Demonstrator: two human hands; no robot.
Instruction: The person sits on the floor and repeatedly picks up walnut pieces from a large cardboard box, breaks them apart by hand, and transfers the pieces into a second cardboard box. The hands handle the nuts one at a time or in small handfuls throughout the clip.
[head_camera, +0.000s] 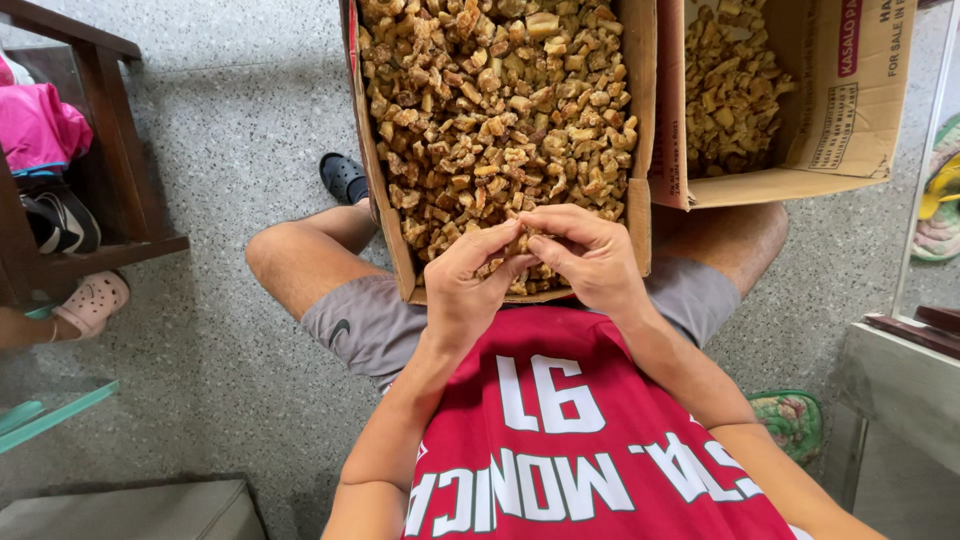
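While both hands (528, 262) pinch it, chunk (520, 238), over box (392, 215)

Bright even daylight, soft shadows — edges warped

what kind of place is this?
Likely a home or small informal workspace: speckled terrazzo-like floor, a wooden bench with clothes, sandals lying about, and two cardboard boxes of brown chunks being hand-sorted.
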